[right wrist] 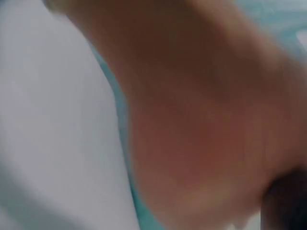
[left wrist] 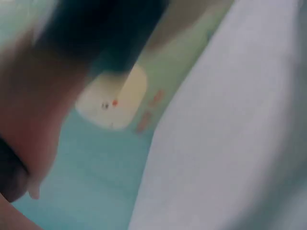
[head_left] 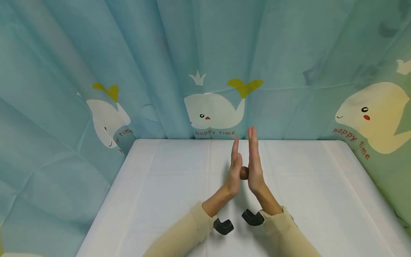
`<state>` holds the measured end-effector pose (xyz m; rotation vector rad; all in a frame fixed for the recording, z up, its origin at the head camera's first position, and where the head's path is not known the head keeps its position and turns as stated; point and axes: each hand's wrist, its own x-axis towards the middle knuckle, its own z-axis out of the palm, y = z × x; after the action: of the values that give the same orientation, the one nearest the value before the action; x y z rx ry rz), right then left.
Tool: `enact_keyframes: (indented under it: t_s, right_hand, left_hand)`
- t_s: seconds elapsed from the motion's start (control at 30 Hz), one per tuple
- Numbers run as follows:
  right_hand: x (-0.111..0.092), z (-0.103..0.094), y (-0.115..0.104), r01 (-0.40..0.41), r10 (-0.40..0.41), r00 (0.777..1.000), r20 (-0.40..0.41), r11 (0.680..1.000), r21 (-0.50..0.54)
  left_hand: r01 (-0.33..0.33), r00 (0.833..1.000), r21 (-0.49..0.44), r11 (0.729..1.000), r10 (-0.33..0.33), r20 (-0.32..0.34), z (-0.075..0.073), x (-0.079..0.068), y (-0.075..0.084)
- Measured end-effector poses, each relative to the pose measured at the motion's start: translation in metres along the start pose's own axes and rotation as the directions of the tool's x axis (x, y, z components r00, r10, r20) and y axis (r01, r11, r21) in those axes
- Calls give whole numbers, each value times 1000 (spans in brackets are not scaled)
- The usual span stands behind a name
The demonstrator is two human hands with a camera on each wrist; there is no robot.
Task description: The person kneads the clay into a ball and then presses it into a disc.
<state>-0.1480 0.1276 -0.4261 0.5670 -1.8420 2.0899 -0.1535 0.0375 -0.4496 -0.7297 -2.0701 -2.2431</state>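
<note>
In the head view a small round brown ball (head_left: 244,173) sits between two facing palms, above the white table. My left hand (head_left: 234,174) presses it from the left with straight fingers pointing up and away. From the other side my right hand (head_left: 255,166) presses with its palm, its fingers also straight and held together. The ball (left wrist: 10,173) looks dark at the edge of the left wrist view, beside the blurred right hand (left wrist: 36,103). In the right wrist view the ball (right wrist: 290,203) shows at the lower right, against the left hand (right wrist: 192,139).
A white-covered table (head_left: 173,189) lies under both arms. Light blue-green curtains (head_left: 154,64) with whale prints hang behind it and at both sides. Black camera mounts (head_left: 223,226) stick out inward from both beige sleeves (head_left: 186,232), close to each other.
</note>
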Motion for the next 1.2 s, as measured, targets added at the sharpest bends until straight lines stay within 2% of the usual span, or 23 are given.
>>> enact_keyframes:
  t_s: [0.13, 0.23, 0.37, 0.47, 0.57, 0.67, 0.83, 0.9, 1.0, 1.1, 1.2]
  right_hand:
    - [10, -14, 12, -2, 2, 1000, -20, 1000, 29]
    - [3, -14, 23, -45, 45, 999, 6, 998, 34]
    - [-15, -1, 28, -79, 77, 997, 30, 996, 40]
    - [-23, 10, 20, -21, 20, 999, 35, 999, 32]
    - [-20, 13, 9, 34, -34, 999, 33, 999, -5]
    - [-8, 5, 5, 43, -43, 999, 15, 999, -30]
    - [8, -13, 20, 35, -35, 999, -34, 999, 11]
    - [4, -14, 27, 28, -27, 999, -35, 999, 19]
    - [-10, -4, 31, 15, -15, 1000, -5, 1000, 15]
    - [-21, 8, 24, 33, -33, 999, 24, 999, -1]
    - [-19, 13, 9, 72, -72, 997, 13, 996, -42]
  left_hand:
    - [0, 999, -124, 992, 5, 38, 6, -8, 9]
    - [-48, 998, -151, 987, 52, 27, 3, -4, 20]
    - [-73, 997, -100, 992, 74, 7, -4, 7, 26]
    - [-57, 998, -17, 998, 57, -21, -8, 16, 17]
    - [-21, 999, 35, 999, 22, -31, -9, 17, 7]
    - [3, 1000, 8, 1000, -3, 14, -6, 10, 3]
    - [3, 995, -70, 998, 4, 96, 1, -2, 12]
    - [3, 996, -107, 994, 6, 85, 0, -2, 17]
    - [3, 999, -137, 991, 3, 39, -4, 5, 22]
    - [-3, 1000, -82, 997, 3, -5, -9, 14, 18]
    - [27, 1000, -25, 999, -27, 9, -9, 15, 7]
